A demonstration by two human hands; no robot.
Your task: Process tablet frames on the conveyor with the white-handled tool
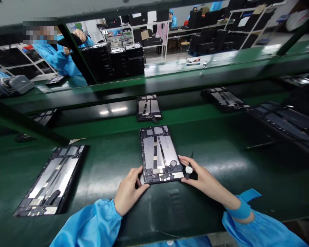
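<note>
The left hand (pixel 128 192) has open fingers against the tablet frame (pixel 158 154) at 7 o'clock; the right hand (pixel 199 176) grips a small black tool (pixel 188 170) at 4 o'clock, which could scratch the exposed foil if it slips.

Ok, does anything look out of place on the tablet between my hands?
Yes, one thing: a small dark block sits near the lower right of the open tablet frame. It is tilted against the frame's straight silver panels, so it looks as if it may be loose or unseated, though this view cannot confirm that.
</note>
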